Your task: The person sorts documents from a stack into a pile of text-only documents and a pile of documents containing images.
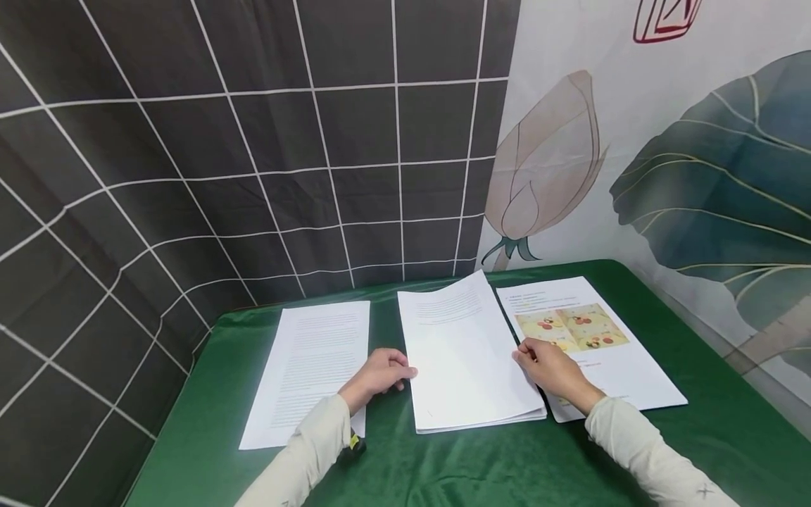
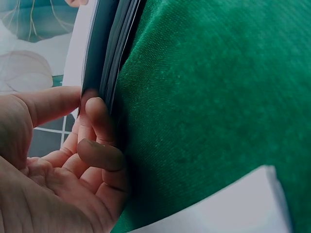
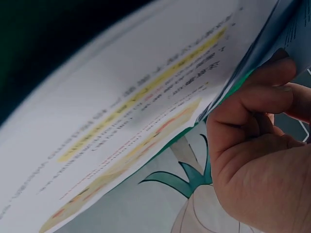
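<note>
Paper stack [image 1: 469,362] gripped from both sides

The left hand [image 1: 380,373] pinched its left edge between thumb and finger; the right hand [image 1: 557,370], fingers curled, gripped the opposite edge. It lay between them on green cloth [image 1: 443,472], long axis pointing forward, neither hand clearly nearer.

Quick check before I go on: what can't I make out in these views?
Head view: wording on the left papers and the middle stack, too small to read.
Head view: anything printed deeper in that stack, hidden by its top sheet.
Head view: part of the illustrated page, covered by the right grip.
Right wrist: that page's wording, blurred.
Head view: red wall mark, cut off by the top edge.
</note>
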{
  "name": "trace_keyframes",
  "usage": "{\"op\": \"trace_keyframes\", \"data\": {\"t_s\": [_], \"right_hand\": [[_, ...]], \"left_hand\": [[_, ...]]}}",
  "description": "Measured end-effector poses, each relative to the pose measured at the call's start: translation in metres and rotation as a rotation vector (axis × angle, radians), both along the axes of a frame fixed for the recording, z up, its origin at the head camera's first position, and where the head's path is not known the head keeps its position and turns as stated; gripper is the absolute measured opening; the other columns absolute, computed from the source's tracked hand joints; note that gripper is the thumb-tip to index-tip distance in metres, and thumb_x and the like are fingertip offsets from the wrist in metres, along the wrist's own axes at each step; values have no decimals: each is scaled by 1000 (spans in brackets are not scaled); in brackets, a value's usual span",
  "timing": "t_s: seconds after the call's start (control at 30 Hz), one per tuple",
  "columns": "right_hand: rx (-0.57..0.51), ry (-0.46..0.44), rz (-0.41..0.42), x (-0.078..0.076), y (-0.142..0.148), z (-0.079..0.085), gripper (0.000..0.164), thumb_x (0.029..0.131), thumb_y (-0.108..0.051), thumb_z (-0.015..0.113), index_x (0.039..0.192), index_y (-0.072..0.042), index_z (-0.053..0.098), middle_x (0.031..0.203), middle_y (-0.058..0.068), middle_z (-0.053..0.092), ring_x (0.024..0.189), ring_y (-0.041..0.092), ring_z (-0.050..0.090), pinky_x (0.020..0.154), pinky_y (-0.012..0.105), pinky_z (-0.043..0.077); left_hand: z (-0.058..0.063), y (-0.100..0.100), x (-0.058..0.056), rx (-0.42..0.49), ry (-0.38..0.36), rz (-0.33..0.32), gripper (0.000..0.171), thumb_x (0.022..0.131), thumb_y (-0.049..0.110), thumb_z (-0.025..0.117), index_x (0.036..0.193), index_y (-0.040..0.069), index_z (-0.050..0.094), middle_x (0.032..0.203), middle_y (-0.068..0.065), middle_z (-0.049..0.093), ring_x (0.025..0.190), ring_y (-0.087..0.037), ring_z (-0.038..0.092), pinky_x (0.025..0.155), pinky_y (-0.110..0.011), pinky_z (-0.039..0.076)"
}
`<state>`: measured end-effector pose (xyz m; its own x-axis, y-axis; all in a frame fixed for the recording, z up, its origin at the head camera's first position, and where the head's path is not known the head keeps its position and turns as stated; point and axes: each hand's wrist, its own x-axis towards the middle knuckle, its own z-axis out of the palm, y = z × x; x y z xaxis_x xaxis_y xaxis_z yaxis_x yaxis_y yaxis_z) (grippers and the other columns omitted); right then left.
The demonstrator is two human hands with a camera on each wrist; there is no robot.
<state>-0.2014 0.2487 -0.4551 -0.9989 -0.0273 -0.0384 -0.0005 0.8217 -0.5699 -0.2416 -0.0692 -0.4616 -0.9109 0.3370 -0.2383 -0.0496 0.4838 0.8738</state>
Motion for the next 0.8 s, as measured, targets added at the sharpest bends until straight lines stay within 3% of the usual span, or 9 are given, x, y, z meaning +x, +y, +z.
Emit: {"op": "trace_keyframes", "data": {"t_s": [0.47,0.8], "right_hand": [[3,-36,-22,3,6,-5,14,95,-21,57,91,-8,59,69,2,52,62,16,49,55,31,36],[27,-24,-27,3,9,-2,18,93,-26,59,90,-9,62,72,1,53,66,16,50,58,31,35]], "left_hand": [[-5,5,-1,-72,64,-8,21,83,23,72,87,5,62,60,-1,58,52,-12,51,43,-23,32],[-7,5,-1,-63,38,17,24,82,25,74,90,7,61,64,0,62,54,-12,54,42,-23,33]]}}
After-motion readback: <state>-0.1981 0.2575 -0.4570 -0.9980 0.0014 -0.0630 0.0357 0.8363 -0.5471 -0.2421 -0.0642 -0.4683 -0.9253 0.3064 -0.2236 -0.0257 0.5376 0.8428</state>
